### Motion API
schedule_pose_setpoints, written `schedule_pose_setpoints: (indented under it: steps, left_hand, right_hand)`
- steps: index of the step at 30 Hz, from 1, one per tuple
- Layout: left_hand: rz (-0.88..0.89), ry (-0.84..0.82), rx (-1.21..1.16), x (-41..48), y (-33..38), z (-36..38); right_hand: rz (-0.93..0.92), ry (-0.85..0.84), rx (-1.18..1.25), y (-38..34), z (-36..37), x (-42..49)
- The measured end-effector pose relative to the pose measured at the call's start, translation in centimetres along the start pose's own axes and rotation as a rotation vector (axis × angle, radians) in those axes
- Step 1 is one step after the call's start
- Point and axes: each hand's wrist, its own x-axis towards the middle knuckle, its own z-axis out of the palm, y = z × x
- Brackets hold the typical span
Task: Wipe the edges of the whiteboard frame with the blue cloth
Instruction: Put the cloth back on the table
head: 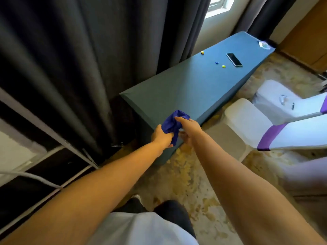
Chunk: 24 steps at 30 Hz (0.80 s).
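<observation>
The blue cloth (172,123) is bunched up at the near corner of a table with a teal cover (185,89). My left hand (161,137) is closed around the cloth's lower part. My right hand (190,127) pinches its upper edge with the fingertips. The whiteboard (12,152) stands at the far left, only its lower corner in view, with a pale metal frame edge (44,121) running diagonally and stand legs below. Both hands are well to the right of the frame, apart from it.
Dark curtains (79,59) hang behind the whiteboard and table. On the table lie a phone (234,59), two yellow magnets (223,66) and a blue one (216,62). White-covered chairs with purple bands (265,133) stand at the right. Patterned carpet (194,183) lies below.
</observation>
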Motion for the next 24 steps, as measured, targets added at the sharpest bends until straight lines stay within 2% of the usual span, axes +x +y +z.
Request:
schedule_pose_setpoints:
  steps: [4, 6, 9, 14, 16, 19, 24]
  left_hand:
    - [-0.109, 0.022, -0.122, 3.7, 1.4, 1.7]
    - [-0.168, 0.107, -0.217, 7.4, 2.5, 3.9]
    - [-0.234, 0.164, -0.341, 9.2, 2.8, 4.8]
    - [-0.331, 0.420, -0.549, 12.2, 4.0, 7.2]
    - [-0.378, 0.414, -0.518, 12.9, 4.0, 7.8]
    - [-0.484, 0.432, -0.334, 12.2, 3.2, 8.1]
    - [-0.458, 0.503, -0.359, 8.5, 2.3, 7.3]
  right_hand:
    - [0.031, -0.087, -0.065, -1.8, -0.3, 5.3]
    - [0.070, -0.194, -0.149, -3.8, -0.3, 10.3]
    - [0.049, -0.256, -0.216, -4.7, 0.4, 13.3]
    - [0.063, -0.447, -0.371, -6.1, 1.1, 19.0]
    - [0.040, -0.477, -0.457, -6.6, 0.7, 21.1]
    - [-0.003, -0.423, -0.767, -7.1, -0.8, 22.4]
    - [-0.076, -0.460, -0.892, -6.8, -1.5, 20.2]
